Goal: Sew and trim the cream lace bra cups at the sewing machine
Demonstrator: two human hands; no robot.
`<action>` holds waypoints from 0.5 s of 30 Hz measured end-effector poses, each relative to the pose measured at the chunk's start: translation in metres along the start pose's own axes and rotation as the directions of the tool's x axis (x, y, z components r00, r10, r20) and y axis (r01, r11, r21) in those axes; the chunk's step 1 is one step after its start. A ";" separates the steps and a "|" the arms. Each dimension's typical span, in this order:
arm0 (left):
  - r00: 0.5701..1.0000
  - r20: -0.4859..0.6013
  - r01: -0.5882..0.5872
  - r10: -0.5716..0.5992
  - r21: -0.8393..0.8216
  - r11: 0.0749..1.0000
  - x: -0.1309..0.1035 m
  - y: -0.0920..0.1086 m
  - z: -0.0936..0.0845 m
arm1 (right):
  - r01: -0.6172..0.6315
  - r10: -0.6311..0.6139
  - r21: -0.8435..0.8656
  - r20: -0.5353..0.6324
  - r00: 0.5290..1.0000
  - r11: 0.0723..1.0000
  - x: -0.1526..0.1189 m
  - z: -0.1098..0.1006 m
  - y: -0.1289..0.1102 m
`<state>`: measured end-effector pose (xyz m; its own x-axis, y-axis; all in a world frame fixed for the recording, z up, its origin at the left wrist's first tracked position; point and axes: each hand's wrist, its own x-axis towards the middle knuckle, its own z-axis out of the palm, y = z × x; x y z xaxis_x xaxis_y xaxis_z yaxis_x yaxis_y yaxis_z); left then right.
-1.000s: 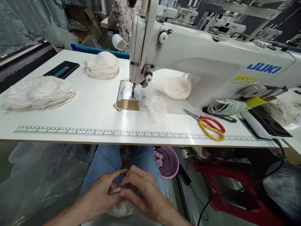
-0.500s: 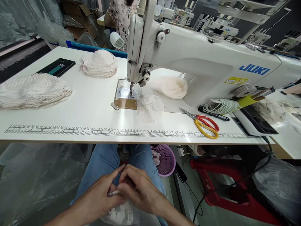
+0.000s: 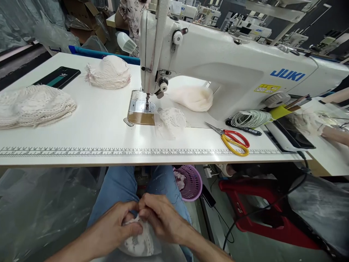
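Left grip (image 3: 118,226) and right grip (image 3: 164,219) pinch the white lace piece (image 3: 140,243); from here it looks light, soft, snag-prone; its edge seems safest.

Open tabletop (image 3: 98,125) left of sewing machine (image 3: 231,62), 2 lace piles (image 3: 109,74) bordering, scissors (image 3: 224,133) blocking right

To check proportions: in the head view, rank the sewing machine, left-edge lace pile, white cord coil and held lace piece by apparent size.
1. Sewing machine
2. Left-edge lace pile, cropped
3. Held lace piece, partly hidden by left hand and right hand
4. White cord coil
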<state>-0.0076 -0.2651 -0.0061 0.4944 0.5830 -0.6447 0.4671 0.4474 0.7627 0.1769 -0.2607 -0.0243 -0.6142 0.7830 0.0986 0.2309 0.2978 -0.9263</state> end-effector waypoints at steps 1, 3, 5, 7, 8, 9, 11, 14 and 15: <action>0.999 0.014 0.032 -0.032 -0.001 0.999 0.000 -0.002 -0.001 | -0.013 0.012 -0.191 -0.006 1.000 0.982 -0.006 -0.007 0.006; 0.996 0.036 0.087 -0.085 -0.034 0.996 0.000 -0.006 -0.004 | -0.081 0.067 -0.444 -0.046 0.997 0.892 -0.024 -0.025 0.021; 0.994 0.047 0.099 -0.095 -0.082 0.992 0.001 -0.010 -0.005 | -0.181 0.138 -0.503 -0.123 0.983 0.845 -0.046 -0.046 0.035; 0.996 0.046 0.082 -0.077 -0.116 0.990 0.004 -0.011 -0.005 | -0.283 0.202 -0.539 -0.206 0.958 0.793 -0.065 -0.061 0.039; 0.997 0.043 0.069 -0.064 -0.129 0.989 0.007 -0.011 -0.005 | -0.316 0.223 -0.553 -0.231 0.947 0.771 -0.071 -0.064 0.037; 0.998 0.046 0.052 -0.046 -0.143 0.988 0.009 -0.010 -0.004 | -0.335 0.239 -0.550 -0.241 0.941 0.765 -0.073 -0.064 0.031; 0.997 0.071 0.027 -0.014 -0.176 0.984 0.013 -0.006 -0.001 | -0.319 0.234 -0.480 -0.230 0.945 0.817 -0.068 -0.055 0.014; 0.996 0.090 0.001 0.018 -0.212 0.977 0.014 0.000 0.001 | -0.137 0.089 -0.192 -0.238 0.967 0.972 -0.045 -0.034 -0.013; 0.996 0.087 -0.003 0.023 -0.223 0.975 0.013 0.002 0.001 | -0.070 0.029 -0.165 -0.240 0.970 0.984 -0.037 -0.029 -0.021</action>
<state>0.0002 -0.2576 -0.0131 0.5672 0.5316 -0.6291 0.2908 0.5854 0.7568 0.2165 -0.2801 0.0015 -0.4085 0.8994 0.1557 0.3947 0.3279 -0.8583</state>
